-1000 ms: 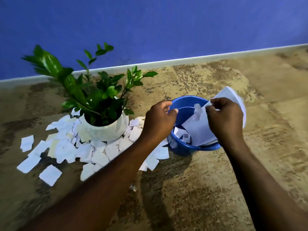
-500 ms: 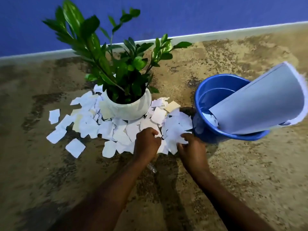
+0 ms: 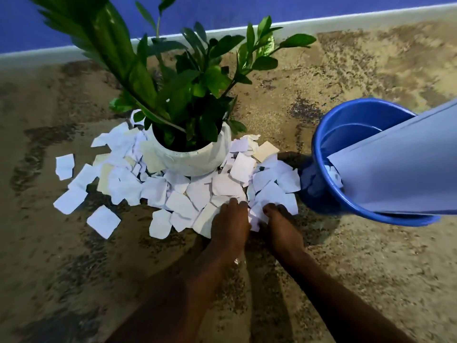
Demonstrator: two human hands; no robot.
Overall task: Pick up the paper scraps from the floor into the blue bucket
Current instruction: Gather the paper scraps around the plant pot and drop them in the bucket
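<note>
Indoor room: blue wall [image 3: 222, 11], potted plant [image 3: 188, 100].

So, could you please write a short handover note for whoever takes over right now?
Left hand and right hand: both down on the scraps in front of the pot, pinching a few between them; grip unclear.
Bucket: on the floor to the right, with a large sheet sticking out and a few scraps inside.
Done: only those few.
Left: nearly the whole pile around the pot, plus strays on the left.

Glossy blue plastic bucket [image 3: 329, 134], matt white paper scraps [image 3: 197, 196], smooth white pot [image 3: 195, 159], rough speckled floor [image 3: 371, 268].
</note>
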